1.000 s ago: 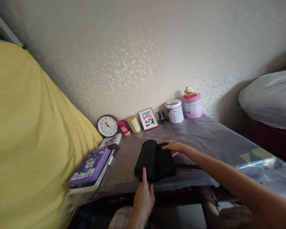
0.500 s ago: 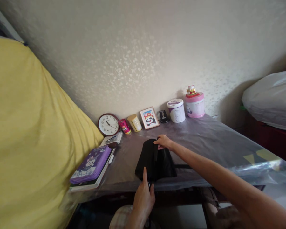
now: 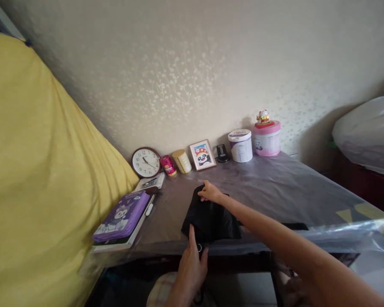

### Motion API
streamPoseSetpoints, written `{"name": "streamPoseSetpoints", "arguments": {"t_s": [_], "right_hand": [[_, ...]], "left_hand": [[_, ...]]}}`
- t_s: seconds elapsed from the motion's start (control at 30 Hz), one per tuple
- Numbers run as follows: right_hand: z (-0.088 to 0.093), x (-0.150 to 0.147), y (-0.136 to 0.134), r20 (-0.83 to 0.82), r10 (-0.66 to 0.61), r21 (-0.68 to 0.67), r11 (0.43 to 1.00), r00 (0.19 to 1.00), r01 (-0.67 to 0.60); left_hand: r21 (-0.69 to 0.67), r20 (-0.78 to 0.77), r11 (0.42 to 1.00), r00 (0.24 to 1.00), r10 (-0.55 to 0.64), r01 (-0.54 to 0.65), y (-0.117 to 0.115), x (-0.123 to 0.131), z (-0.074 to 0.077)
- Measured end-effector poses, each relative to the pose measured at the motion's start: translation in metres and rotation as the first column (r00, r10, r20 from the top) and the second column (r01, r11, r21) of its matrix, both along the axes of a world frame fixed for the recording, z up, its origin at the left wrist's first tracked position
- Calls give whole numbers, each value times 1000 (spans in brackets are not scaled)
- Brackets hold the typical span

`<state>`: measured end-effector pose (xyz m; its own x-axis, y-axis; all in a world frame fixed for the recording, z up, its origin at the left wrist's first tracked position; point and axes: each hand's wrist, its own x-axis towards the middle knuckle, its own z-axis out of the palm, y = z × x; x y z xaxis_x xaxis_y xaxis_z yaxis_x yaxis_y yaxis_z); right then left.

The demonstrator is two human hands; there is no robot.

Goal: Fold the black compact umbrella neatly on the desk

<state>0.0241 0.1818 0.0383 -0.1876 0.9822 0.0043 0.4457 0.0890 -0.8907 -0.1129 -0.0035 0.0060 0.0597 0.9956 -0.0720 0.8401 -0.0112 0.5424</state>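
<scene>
A folded black cloth (image 3: 208, 219) lies at the near edge of a table covered in clear plastic (image 3: 275, 192). My left hand (image 3: 192, 260) pinches the cloth's near edge, forefinger stretched up along it. My right hand (image 3: 209, 192) reaches across from the right and grips the cloth's far edge, fingers curled over the fold. A black strap (image 3: 294, 226) trails from the cloth to the right, partly hidden behind my right forearm.
Along the wall stand a round clock (image 3: 145, 162), a red tin (image 3: 168, 165), a yellow tin (image 3: 181, 160), a framed panda picture (image 3: 202, 154), a small black object (image 3: 222, 152), a white tub (image 3: 240, 145) and a pink tub (image 3: 267, 137). A purple case (image 3: 123, 215) lies on books at left, beside yellow fabric (image 3: 35, 170).
My right hand has slid left along the cloth's far edge, drawing the right part over the roll. My left hand has stayed at the near edge.
</scene>
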Motion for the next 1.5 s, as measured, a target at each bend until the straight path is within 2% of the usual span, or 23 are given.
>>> {"name": "streamPoseSetpoints", "arguments": {"t_s": [0.13, 0.2, 0.37, 0.47, 0.53, 0.6, 0.67, 0.73, 0.83, 0.97, 1.03, 1.1, 1.23, 1.3, 1.37, 1.5], "right_hand": [[5, -1, -3, 138, 19, 106, 994, 990, -34], [7, -2, -5, 189, 25, 151, 987, 982, -55], [3, -3, -12, 251, 44, 270, 956, 967, -114], [-2, 1, -24, 256, 82, 351, 921, 963, -172], [-6, 7, -35, 271, 123, 463, 853, 955, -242], [-11, 14, -45, 324, 159, 604, 723, 932, -334], [-16, 21, -49, 401, 155, 689, 598, 903, -409], [-20, 26, -45, 457, 104, 708, 559, 883, -432], [-22, 30, -26, 514, 8, 695, 581, 858, -422], [-14, 34, 0, 572, -130, 603, 736, 810, -309], [-8, 36, 4, 569, -191, 582, 781, 800, -228], [-3, 38, 0, 551, -188, 594, 772, 813, -225], [-8, 41, -11, 542, 12, 612, 679, 840, -405], [-12, 43, -10, 570, 34, 601, 663, 821, -446], [-14, 46, -3, 586, -26, 566, 728, 810, -387], [-13, 59, 17, 597, -112, 381, 911, 794, -158]], "left_hand": [[67, 72, 997, 996, 43, -48, -3, 4, 2], [79, 61, 996, 997, 41, -46, -4, 5, 4], [61, -28, 995, 996, -82, 83, -3, 2, 7], [44, -34, 994, 994, -103, 104, -1, 0, 6], [52, -4, 994, 996, -94, 94, 0, 0, 5], [53, 23, 995, 996, -86, 85, 1, 0, 3], [55, 37, 995, 996, -82, 80, 1, 0, 2], [65, 47, 994, 995, -90, 87, 0, 0, 1], [81, 52, 992, 994, -98, 93, 0, -1, -1], [80, 58, 993, 994, -90, 85, -1, -1, -3], [81, 73, 994, 994, -83, 77, -1, -1, -3], [80, 89, 995, 993, -75, 68, -1, -1, -3], [64, 127, 997, 990, -55, 47, -1, 0, 0], [61, 150, 997, 988, -47, 38, -1, 1, 1], [60, 162, 998, 986, -42, 33, -1, 0, 2], [70, 187, 997, 981, -48, 36, -2, 0, 3]]}}
